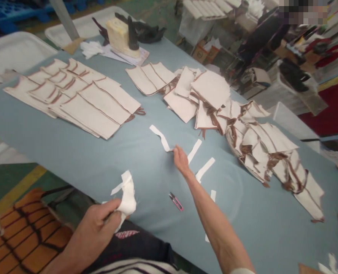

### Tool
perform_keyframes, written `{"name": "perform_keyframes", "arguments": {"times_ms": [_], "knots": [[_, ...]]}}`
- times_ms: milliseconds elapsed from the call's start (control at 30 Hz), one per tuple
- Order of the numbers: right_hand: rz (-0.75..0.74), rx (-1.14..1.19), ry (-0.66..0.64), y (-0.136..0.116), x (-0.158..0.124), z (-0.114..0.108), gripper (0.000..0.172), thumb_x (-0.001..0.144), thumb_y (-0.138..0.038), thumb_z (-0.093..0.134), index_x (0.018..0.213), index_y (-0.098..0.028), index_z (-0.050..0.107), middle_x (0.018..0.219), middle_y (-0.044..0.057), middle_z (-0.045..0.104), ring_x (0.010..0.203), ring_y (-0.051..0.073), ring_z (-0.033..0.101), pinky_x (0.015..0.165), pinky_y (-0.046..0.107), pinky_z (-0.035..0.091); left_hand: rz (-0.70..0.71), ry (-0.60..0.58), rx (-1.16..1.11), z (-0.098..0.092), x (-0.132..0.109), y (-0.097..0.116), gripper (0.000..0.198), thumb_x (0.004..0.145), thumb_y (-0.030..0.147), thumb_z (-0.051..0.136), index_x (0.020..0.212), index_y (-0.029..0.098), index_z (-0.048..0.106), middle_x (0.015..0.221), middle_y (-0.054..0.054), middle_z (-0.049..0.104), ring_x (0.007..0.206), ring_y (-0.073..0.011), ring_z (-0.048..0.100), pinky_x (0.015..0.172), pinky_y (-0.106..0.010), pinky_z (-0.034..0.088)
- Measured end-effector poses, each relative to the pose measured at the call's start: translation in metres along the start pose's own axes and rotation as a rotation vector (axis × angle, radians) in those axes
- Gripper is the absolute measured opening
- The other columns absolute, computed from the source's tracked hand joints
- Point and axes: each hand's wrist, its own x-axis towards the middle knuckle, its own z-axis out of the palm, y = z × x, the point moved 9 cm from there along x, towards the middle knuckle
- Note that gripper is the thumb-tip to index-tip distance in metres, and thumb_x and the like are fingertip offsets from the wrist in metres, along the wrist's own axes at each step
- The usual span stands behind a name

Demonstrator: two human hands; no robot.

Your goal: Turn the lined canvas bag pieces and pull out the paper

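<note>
My left hand (99, 224) is closed around a bunch of white fabric strips (128, 196) at the near edge of the blue-grey table (80, 152). My right hand (180, 159) reaches out over the table and pinches the end of a curved white strip (161, 138) lying flat. Two more white strips (194, 150) (205, 169) lie just right of that hand. Small pink thread snips (176, 201) rest on the table beside my right forearm.
Neat rows of cream fabric pieces with brown trim (80, 95) lie at the left. A loose heap of the same pieces (243, 129) runs along the right. A yellow block with black items (122, 36) stands at the far end. White trays (11, 53) sit far left.
</note>
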Motion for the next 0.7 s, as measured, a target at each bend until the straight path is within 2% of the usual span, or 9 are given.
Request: {"name": "perform_keyframes", "arguments": {"times_ms": [167,267,400,467,533,600,633,700], "knots": [[0.116,-0.054,0.016,0.018,-0.01,-0.01,0.031,0.106,-0.04,0.069,0.127,-0.016,0.07,0.125,0.009,0.073,0.108,0.024,0.073,0.095,0.046,0.063,0.105,0.017,0.116,0.006,-0.009,0.013,0.032,0.09,0.032,0.046,0.063,0.022,0.057,0.053,0.005,0.05,0.051,-0.0135,0.047,0.053,-0.025,0.034],[0.089,-0.114,0.05,0.008,-0.024,-0.021,0.03,0.107,-0.036,0.065,0.128,-0.015,0.068,0.123,0.012,0.074,0.11,0.026,0.071,0.095,0.044,0.059,0.291,0.093,0.264,0.007,-0.019,0.028,0.03,0.09,0.02,0.043,0.061,0.022,0.052,0.052,0.005,0.048,0.05,-0.0118,0.046,0.054,-0.027,0.032],[-0.062,-0.184,0.091,-0.025,-0.042,-0.049,0.051,0.097,-0.027,0.071,0.144,-0.01,0.059,0.148,0.027,0.063,0.126,0.036,0.063,0.101,0.046,0.05,0.633,0.166,0.404,0.013,-0.043,0.058,0.033,0.09,0.004,0.041,0.065,0.023,0.052,0.058,0.003,0.058,0.054,-0.0133,0.054,0.057,-0.029,0.039],[-0.141,-0.203,0.097,-0.043,-0.052,-0.067,0.046,0.095,-0.027,0.072,0.136,-0.009,0.063,0.148,0.03,0.063,0.124,0.04,0.063,0.103,0.051,0.047,0.725,0.164,0.411,0.015,-0.053,0.067,0.034,0.091,0.001,0.041,0.069,0.023,0.056,0.064,0.001,0.065,0.059,-0.0149,0.06,0.06,-0.028,0.046],[-0.229,-0.204,0.086,-0.062,-0.063,-0.084,0.024,0.099,-0.031,0.069,0.116,-0.013,0.072,0.135,0.026,0.072,0.122,0.04,0.064,0.106,0.054,0.046,0.766,0.155,0.388,0.016,-0.06,0.072,0.034,0.092,0.001,0.042,0.074,0.022,0.061,0.071,-0.001,0.072,0.067,-0.0168,0.067,0.068,-0.028,0.054],[-0.324,-0.194,0.069,-0.083,-0.076,-0.097,0.013,0.102,-0.028,0.065,0.101,-0.018,0.073,0.13,0.019,0.076,0.127,0.037,0.064,0.11,0.053,0.045,0.8,0.155,0.358,0.016,-0.066,0.075,0.034,0.092,0.0,0.041,0.077,0.021,0.064,0.079,-0.004,0.077,0.077,-0.0188,0.073,0.077,-0.029,0.059],[-0.376,-0.183,0.072,-0.094,-0.084,-0.103,0.011,0.101,-0.022,0.063,0.102,-0.019,0.074,0.134,0.017,0.076,0.13,0.036,0.063,0.112,0.052,0.045,0.814,0.153,0.349,0.017,-0.068,0.076,0.035,0.092,0.0,0.041,0.078,0.021,0.065,0.081,-0.005,0.079,0.08,-0.0197,0.075,0.081,-0.03,0.061],[-0.506,-0.117,0.079,-0.119,-0.104,-0.114,0.025,0.097,-0.011,0.06,0.118,-0.018,0.072,0.144,0.016,0.072,0.132,0.034,0.064,0.113,0.052,0.048,0.836,0.146,0.334,0.018,-0.072,0.076,0.035,0.092,-0.001,0.041,0.077,0.02,0.065,0.081,-0.006,0.079,0.084,-0.0206,0.077,0.086,-0.03,0.063]]}}
